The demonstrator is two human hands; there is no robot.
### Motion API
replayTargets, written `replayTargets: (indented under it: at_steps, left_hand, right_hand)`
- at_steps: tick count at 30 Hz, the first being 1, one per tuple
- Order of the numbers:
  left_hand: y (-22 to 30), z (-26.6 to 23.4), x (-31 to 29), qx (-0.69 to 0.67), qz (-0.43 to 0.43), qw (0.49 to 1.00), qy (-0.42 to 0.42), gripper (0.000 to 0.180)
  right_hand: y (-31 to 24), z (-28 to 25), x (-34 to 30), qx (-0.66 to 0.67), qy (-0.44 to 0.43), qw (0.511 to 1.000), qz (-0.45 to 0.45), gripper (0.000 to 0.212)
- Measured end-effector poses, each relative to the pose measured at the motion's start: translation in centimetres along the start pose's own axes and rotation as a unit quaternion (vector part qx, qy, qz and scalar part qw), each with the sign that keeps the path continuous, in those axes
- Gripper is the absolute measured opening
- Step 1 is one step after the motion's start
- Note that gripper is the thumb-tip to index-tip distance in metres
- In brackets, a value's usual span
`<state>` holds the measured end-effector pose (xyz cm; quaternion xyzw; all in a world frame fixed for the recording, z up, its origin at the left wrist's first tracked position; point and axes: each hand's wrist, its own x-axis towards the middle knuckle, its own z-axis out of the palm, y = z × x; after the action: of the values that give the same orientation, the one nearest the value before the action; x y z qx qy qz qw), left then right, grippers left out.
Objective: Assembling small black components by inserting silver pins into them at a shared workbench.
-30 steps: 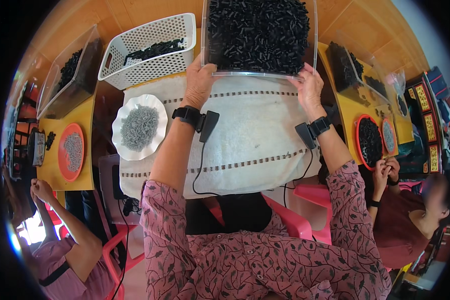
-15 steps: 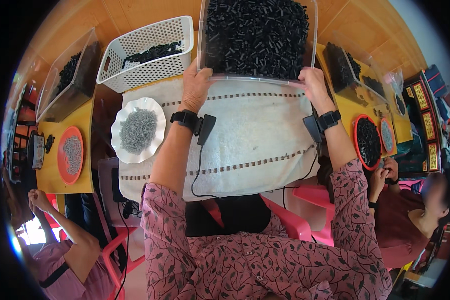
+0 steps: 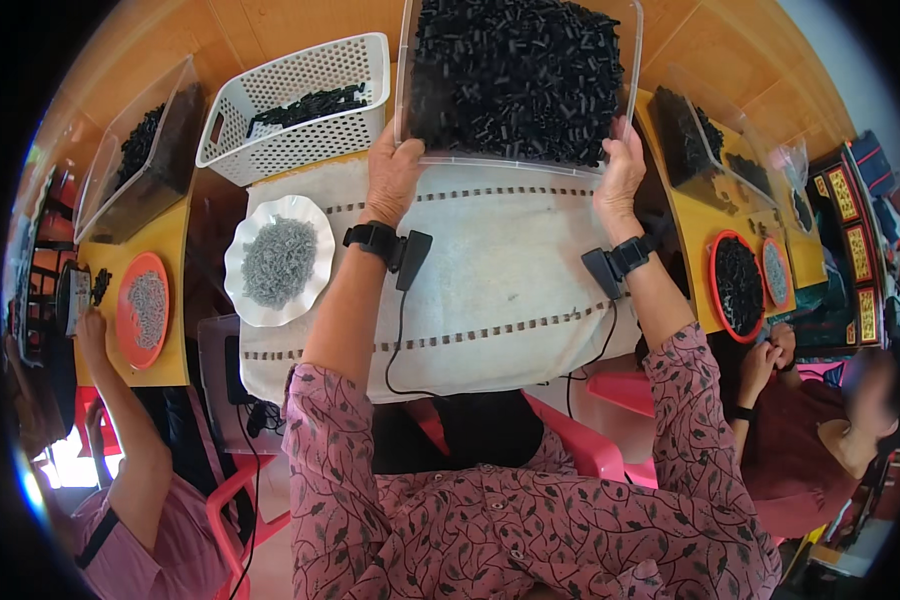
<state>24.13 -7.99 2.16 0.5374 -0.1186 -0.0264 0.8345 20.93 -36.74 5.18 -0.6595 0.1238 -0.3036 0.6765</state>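
Note:
A clear plastic bin (image 3: 515, 166) full of small black tube-like pieces (image 3: 515, 80) is at the far side of the cloth-covered table, in front of me. My left hand (image 3: 394, 178) closes on its near left corner, the thumb over the rim. At the near right corner my right hand (image 3: 621, 172) has its fingers up along the outer side wall, gripping it. Some fingers of both hands are hidden by the bin. On the cloth, left of my left forearm, stands a white scalloped plate (image 3: 238, 250) heaped with small grey pieces (image 3: 279, 263).
A white perforated basket (image 3: 260, 150) with black pieces stands left of the bin. Side tables carry clear bins (image 3: 175, 170) and red plates (image 3: 133, 345). One person sits at the left (image 3: 150, 490), another at the right (image 3: 800, 440). Cables (image 3: 400, 340) run from my wrist straps.
My right hand has shifted from the bin's front rim round to its right corner and side. The bin has tilted slightly and its right end moved. The left-hand person's arm has reached forward.

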Motion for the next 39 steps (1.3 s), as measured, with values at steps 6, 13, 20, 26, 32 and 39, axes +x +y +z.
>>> replayTargets:
  at_steps: [6, 13, 20, 26, 32, 39]
  left_hand:
    - [0.0, -0.3, 0.2, -0.009, -0.009, 1.0, -0.002, 0.068]
    - [0.1, 0.4, -0.1, -0.022, -0.004, 1.0, -0.011, 0.067]
    - [0.0, -0.9, -1.3, 0.048, -0.031, 0.998, -0.015, 0.063]
    - [2.0, -0.1, -1.3, -0.05, -0.015, 0.999, 0.0, 0.044]
    - [0.0, 1.2, 1.4, 0.033, 0.064, 0.956, 0.284, 0.062]
    - [-0.1, 2.2, 0.8, 0.242, 0.102, 0.919, 0.293, 0.073]
  right_hand:
    - [-0.9, 0.5, -0.6, -0.16, 0.017, 0.98, -0.12, 0.048]
    - [-0.4, 0.4, 1.1, -0.317, 0.066, 0.94, -0.106, 0.053]
    - [0.4, 1.0, 0.3, -0.315, 0.107, 0.928, -0.169, 0.049]
    - [0.4, 0.9, 0.2, -0.301, 0.091, 0.932, -0.181, 0.044]
    - [0.8, 2.3, -0.4, -0.28, 0.099, 0.932, -0.205, 0.043]
    - [1.1, 1.8, -0.3, -0.283, 0.104, 0.938, -0.172, 0.042]
